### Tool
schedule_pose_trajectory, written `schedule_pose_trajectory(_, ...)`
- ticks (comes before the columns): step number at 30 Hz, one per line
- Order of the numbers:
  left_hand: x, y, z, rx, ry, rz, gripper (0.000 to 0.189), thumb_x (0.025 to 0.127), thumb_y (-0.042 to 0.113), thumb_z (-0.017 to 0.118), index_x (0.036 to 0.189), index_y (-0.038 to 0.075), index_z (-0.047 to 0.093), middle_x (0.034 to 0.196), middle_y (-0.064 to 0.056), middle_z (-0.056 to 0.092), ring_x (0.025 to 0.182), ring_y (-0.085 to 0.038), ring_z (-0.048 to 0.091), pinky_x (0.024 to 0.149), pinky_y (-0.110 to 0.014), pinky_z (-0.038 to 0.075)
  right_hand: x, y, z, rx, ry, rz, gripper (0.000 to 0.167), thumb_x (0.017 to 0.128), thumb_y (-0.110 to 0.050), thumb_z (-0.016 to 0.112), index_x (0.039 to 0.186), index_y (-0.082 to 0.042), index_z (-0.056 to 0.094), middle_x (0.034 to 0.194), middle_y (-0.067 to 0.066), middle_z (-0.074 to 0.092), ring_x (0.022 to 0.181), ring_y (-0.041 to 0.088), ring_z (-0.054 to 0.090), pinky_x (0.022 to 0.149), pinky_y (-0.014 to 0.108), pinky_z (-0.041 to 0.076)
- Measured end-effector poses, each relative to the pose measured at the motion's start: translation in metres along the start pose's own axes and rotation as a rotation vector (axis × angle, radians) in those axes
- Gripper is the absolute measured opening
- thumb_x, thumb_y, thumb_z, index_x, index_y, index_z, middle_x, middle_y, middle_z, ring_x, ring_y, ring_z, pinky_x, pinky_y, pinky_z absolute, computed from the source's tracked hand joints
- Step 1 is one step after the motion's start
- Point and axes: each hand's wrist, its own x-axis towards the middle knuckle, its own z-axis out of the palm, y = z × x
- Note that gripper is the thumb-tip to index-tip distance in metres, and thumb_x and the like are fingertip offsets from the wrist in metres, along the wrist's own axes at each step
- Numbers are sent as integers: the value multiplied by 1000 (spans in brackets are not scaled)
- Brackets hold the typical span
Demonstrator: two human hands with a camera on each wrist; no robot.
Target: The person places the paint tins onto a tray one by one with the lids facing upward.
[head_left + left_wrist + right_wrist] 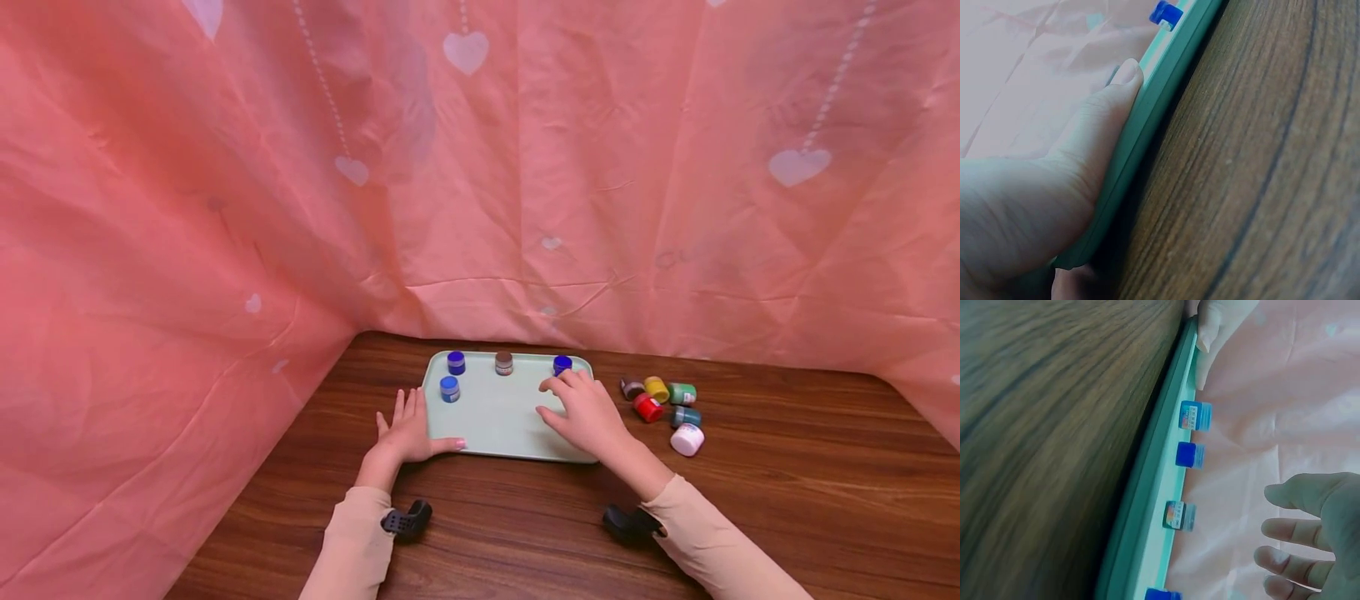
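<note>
A pale green tray [510, 425] lies on the wooden table. My left hand [406, 435] rests at its near-left corner, fingers stretched along the left edge and thumb on the near rim. Over the tray's right part, my right hand [588, 410] hovers with fingers spread, loosely bent, nothing between them. Just beyond its fingers stands a dark blue paint jar [562, 364], partly hidden by the hand. A brown-lidded jar [504, 363] stands at the far middle of the tray. Toward the left are another dark blue jar [456, 362] and a lighter blue jar [450, 389].
Right of the tray, several jars lie close together on the table, among them a red jar [648, 407], a yellow jar [656, 388], a green jar [682, 394] and a white jar [687, 440]. A pink curtain [480, 208] hangs behind and along the left side.
</note>
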Motion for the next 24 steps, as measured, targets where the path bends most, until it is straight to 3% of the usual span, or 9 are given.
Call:
schedule_pose_trajectory(10, 5, -4, 5, -2, 10, -2, 136, 66, 82, 64, 157, 3, 0, 165, -18, 2, 152, -34, -12, 113, -71, -6, -20, 18, -19, -24, -37, 37, 26, 82, -29, 77, 101, -13, 70, 91, 4, 64, 89, 25, 54, 74, 40, 45)
schedule_pose_trajectory(21, 3, -4, 4, -8, 8, -5, 136, 66, 80, 66, 156, 3, -1, 165, -18, 2, 152, -34, -12, 113, -70, -7, -35, 34, -37, -42, -23, 50, 28, 80, -27, 78, 102, -10, 71, 91, 7, 65, 84, 25, 52, 68, 38, 43)
schedule_pose_trajectory(24, 3, -4, 4, -10, 9, -4, 135, 67, 79, 66, 156, 3, 0, 164, -19, 2, 152, -34, -11, 113, -71, -6, -40, 38, -42, -49, -5, 43, 28, 80, -26, 78, 101, -9, 71, 92, 7, 66, 85, 27, 55, 70, 42, 45)
